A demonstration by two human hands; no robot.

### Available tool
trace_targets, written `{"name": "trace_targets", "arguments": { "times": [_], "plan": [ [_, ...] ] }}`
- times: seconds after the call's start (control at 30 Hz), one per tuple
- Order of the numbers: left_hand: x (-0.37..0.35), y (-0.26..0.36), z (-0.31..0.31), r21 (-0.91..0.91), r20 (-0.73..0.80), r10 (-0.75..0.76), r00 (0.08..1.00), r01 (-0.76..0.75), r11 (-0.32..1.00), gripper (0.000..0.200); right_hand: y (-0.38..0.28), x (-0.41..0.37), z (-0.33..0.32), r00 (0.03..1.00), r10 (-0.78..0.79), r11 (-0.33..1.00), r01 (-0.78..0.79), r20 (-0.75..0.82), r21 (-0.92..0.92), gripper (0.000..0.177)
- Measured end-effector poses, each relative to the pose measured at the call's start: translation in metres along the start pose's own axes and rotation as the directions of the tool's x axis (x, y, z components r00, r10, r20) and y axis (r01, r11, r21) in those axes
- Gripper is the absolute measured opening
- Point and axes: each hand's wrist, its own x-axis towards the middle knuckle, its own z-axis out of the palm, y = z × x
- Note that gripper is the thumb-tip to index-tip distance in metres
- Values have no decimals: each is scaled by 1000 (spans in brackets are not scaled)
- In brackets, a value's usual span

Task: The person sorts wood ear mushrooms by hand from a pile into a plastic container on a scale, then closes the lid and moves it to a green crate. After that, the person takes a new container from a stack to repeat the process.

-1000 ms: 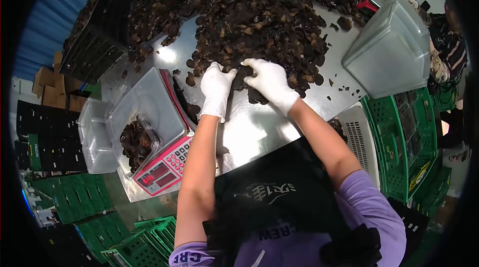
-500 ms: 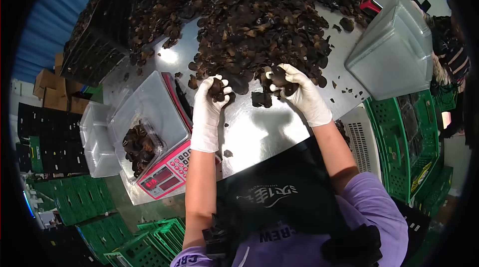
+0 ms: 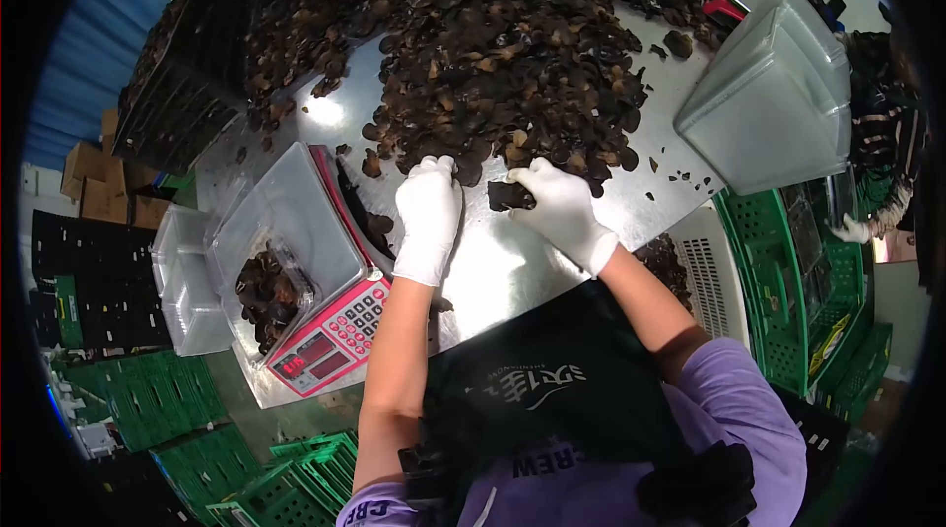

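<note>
A large heap of dark brown wood ear mushrooms (image 3: 512,64) covers the far part of the metal table (image 3: 483,276). At the heap's near edge, my gloved left hand (image 3: 431,217) is palm down with its fingers curled under; whatever they hold is hidden. To its right, my gloved right hand (image 3: 564,214) is closed, with a dark wood ear mushroom piece (image 3: 509,196) showing at its thumb and fingertips. Left of my hands, a red and white scale (image 3: 330,345) carries a clear plastic box (image 3: 258,249) with mushrooms inside.
Clear plastic containers (image 3: 774,98) are stacked at the right, above green crates (image 3: 783,271). A white basket (image 3: 711,276) stands by the table's right edge. At the left are a tilted black crate (image 3: 187,64) and more clear containers (image 3: 187,281). Another person's gloved hand (image 3: 850,229) shows far right.
Both hands have turned from palms up, with mushroom pieces showing in the fingers, to palms down at the heap's edge. Another person's gloved hand has appeared at the far right.
</note>
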Motion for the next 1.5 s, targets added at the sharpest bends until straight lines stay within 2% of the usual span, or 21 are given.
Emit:
{"name": "trace_targets", "arguments": {
  "times": [0.07,0.17,0.2,0.23,0.27,0.33,0.4,0.43,0.53,0.6,0.67,0.73,0.87,0.93,1.0,1.07,1.2,1.3,1.37,1.47,1.5],
  "plan": [
    [1,0,-4,-51,-3,-33,999,32,998,16,5,-3,13,999,11,998,-13,-30,-63,35],
    [-1,-4,-11,-528,-149,-199,969,92,844,11,3,-5,12,987,57,993,-40,-151,115,29],
    [-1,-6,-19,-523,-154,-201,967,92,847,11,5,-4,10,987,52,992,-34,-153,119,29],
    [-1,-9,-28,-824,115,-320,940,270,498,10,7,-3,7,983,153,940,-111,-107,322,28],
    [-1,-11,-39,-903,399,-296,868,428,36,8,7,-1,5,970,240,842,-187,-41,506,27],
    [-6,-11,-57,-890,442,-236,865,392,-232,11,4,5,-7,835,456,380,-496,309,781,22],
    [-14,-17,-65,-871,435,-186,881,359,-334,13,2,8,-15,834,375,123,-478,406,870,16],
    [-18,-18,-70,-857,447,-173,878,366,-362,14,2,9,-15,836,377,128,-474,399,871,16],
    [-38,-23,-90,-863,459,-216,862,375,-339,15,-6,10,-14,866,244,-67,-433,436,899,15],
    [-54,-26,-109,-881,414,-245,877,318,-349,19,-20,13,-14,737,331,-329,-495,589,804,13],
    [-72,-28,-139,-925,348,-340,874,259,-279,20,-20,12,-8,750,248,-371,-511,613,775,18],
    [-90,-39,-163,-978,207,-448,870,167,-128,18,-21,11,1,789,124,-520,-466,602,716,22],
    [-136,-100,-182,-954,-53,-708,704,174,244,11,-39,17,9,716,120,-615,-490,687,618,27],
    [-146,-129,-182,-762,-243,-733,635,342,550,10,-45,21,12,744,-28,-607,-543,668,580,27],
    [-154,-142,-181,-263,-449,-528,720,458,849,15,-56,25,18,735,-100,-605,-580,671,545,27],
    [-157,-155,-177,-51,-365,-405,839,416,908,24,-63,31,28,724,-128,-580,-609,678,541,26],
    [-156,-146,-180,-165,-291,-482,827,453,876,36,-92,36,30,693,-135,-590,-631,708,504,23],
    [-159,-142,-180,-75,-403,-390,828,395,916,39,-97,35,35,685,-127,-591,-633,717,500,21],
    [-153,-117,-188,-14,-580,-377,722,454,891,40,-104,35,36,681,-154,-573,-652,716,497,21],
    [-139,-74,-179,-319,-536,-229,813,57,946,41,-117,33,37,642,-136,-542,-686,755,485,21],
    [-133,-55,-168,-502,-370,-263,891,47,864,54,-133,30,29,671,-110,-492,-678,733,546,22]
  ]
}}
